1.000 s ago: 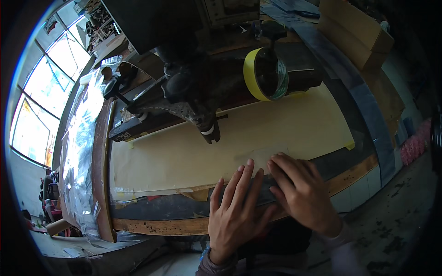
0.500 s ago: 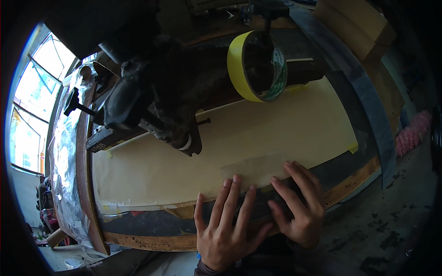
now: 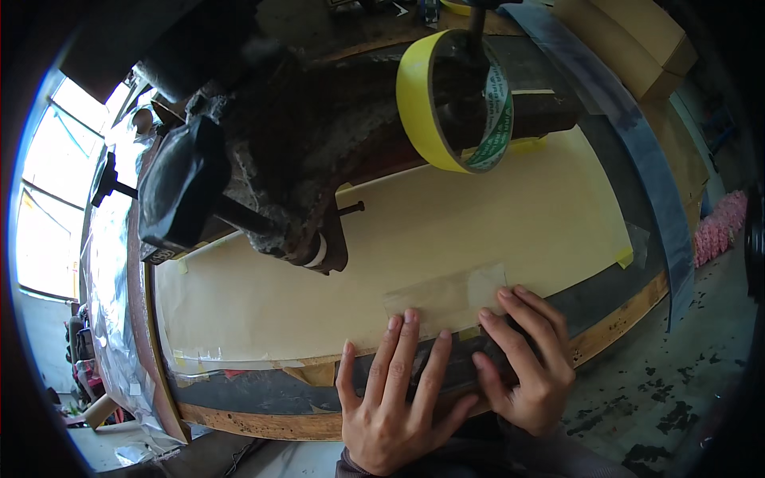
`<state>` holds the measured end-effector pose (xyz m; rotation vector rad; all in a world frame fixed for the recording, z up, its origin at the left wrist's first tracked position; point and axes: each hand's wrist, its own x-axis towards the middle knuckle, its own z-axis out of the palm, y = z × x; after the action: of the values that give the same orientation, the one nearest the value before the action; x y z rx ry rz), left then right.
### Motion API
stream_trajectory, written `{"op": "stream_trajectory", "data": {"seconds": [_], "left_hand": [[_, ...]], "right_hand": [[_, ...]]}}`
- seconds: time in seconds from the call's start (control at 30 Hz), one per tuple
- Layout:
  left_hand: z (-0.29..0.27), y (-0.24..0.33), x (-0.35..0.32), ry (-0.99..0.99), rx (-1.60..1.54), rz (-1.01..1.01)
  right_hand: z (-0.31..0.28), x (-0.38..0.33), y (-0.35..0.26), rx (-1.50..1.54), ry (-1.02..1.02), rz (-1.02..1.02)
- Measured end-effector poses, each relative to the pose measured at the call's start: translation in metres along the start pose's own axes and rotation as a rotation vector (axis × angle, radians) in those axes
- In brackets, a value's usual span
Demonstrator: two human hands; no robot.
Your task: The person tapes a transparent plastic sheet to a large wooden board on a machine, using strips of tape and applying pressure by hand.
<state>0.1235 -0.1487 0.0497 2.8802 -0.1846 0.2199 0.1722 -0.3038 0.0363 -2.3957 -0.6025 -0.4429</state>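
A large cream sheet of paper (image 3: 446,215) lies taped on a dark board (image 3: 590,303). Near its front edge sits a translucent rectangular strip (image 3: 446,295), flat on the paper. My left hand (image 3: 390,398) is spread, its fingertips resting at the strip's near left edge and on the paper beside it. To its right my right hand (image 3: 526,358) has its fingers apart, with fingertips at the strip's near right corner. Neither hand grips anything. Under my palms the board's front part is partly hidden.
A dark machine arm (image 3: 295,159) with a black knob (image 3: 183,183) overhangs the paper. A yellow tape roll (image 3: 418,99) hangs from a post. Plastic sheeting (image 3: 115,295) covers the left side; a cardboard box (image 3: 625,44) and pink fluffy duster (image 3: 719,227) are at right.
The view has shifted slightly, so the machine arm looks nearer and the picture is brighter. Both hands keep nearly the same place on the strip.
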Motion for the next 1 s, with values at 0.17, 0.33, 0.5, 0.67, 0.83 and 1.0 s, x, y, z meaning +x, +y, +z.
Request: {"op": "stream_trajectory", "data": {"seconds": [0.17, 0.33, 0.5, 0.67, 0.83, 1.0], "left_hand": [[0.004, -0.003, -0.001, -0.019, 0.009, -0.001], [0.005, 0.0, -0.001, 0.011, 0.006, -0.009], [0.005, -0.001, -0.002, 0.049, 0.055, -0.029], [0.003, 0.004, -0.003, 0.07, 0.082, -0.099], [0.005, 0.001, -0.004, 0.113, 0.069, -0.079], [0.004, 0.005, 0.0, 0.144, 0.029, -0.103]], "right_hand": [[0.001, 0.002, -0.001, -0.012, -0.007, 0.035], [0.002, 0.002, -0.001, -0.029, -0.001, 0.031], [0.003, 0.002, -0.001, -0.036, -0.006, 0.025], [0.002, 0.002, -0.002, -0.034, -0.005, 0.033], [0.002, 0.001, -0.002, -0.031, 0.007, 0.03], [0.001, 0.002, -0.001, -0.02, -0.002, 0.031]]}}
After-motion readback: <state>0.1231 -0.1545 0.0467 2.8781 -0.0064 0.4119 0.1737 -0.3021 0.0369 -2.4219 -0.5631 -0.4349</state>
